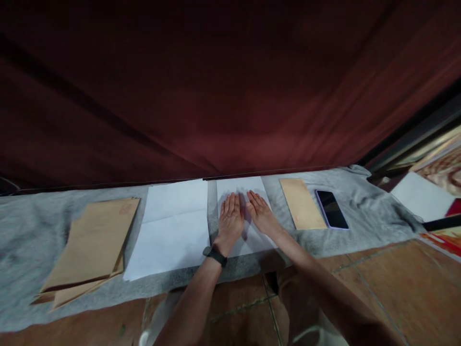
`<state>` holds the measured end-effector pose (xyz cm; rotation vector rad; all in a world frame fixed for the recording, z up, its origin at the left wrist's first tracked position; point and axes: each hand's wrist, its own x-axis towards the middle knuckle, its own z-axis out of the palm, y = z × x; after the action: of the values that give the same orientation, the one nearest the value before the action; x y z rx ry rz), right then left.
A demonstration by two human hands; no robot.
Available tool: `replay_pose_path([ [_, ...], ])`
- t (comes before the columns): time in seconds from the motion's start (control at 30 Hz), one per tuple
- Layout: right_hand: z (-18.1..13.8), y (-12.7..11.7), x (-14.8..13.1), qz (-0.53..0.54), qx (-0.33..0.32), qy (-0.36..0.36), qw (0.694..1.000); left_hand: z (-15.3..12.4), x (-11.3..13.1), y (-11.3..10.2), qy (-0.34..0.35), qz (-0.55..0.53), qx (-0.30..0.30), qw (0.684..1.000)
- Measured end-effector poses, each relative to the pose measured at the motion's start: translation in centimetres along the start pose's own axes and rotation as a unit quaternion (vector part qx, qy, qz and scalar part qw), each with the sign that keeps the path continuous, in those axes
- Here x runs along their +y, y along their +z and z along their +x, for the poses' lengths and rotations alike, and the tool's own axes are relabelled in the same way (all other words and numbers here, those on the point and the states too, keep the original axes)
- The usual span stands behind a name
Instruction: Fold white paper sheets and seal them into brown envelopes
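Left hand (231, 216) and right hand (262, 215) lie flat, unclenched, on a white paper sheet (252, 241). Right of that sheet lies a tan envelope (301, 205) (then a smartphone (332, 210)).

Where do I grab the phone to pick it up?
Probably pinch the phone by its long edges, near the middle, coming from above and the right: it lies flat, screen up, with a brown envelope close on its left.
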<state>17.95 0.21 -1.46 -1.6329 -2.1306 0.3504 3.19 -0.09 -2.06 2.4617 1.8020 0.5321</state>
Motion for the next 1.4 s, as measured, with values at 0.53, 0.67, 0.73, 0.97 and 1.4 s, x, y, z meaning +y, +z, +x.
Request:
replay_pose_path([
  [0.53, 2.0, 2.5, 3.0, -0.183, 0.033, 0.011, 0.982, 0.9, -2.0, 2.2, -0.060, 0.058, 0.001, 0.997],
  [0.67, 1.6, 1.8, 4.5, -0.199, 0.028, 0.037, 0.979, 0.9, -2.3, 1.6, -0.079, 0.062, -0.007, 0.995],
  [0.73, 1.3, 1.3, 5.2, -0.206, 0.024, 0.043, 0.977, 0.9, -2.5, 1.3, -0.085, 0.064, -0.009, 0.994],
  [0.97, 0.9, -0.1, 6.3, -0.196, 0.010, 0.072, 0.978, 0.7, -3.0, 0.3, -0.119, 0.075, -0.017, 0.990],
  [1.4, -0.5, 1.1, 1.7, -0.134, -0.041, -0.048, 0.989, -2.3, 0.5, 1.5, 0.038, 0.021, -0.047, 0.998],
])
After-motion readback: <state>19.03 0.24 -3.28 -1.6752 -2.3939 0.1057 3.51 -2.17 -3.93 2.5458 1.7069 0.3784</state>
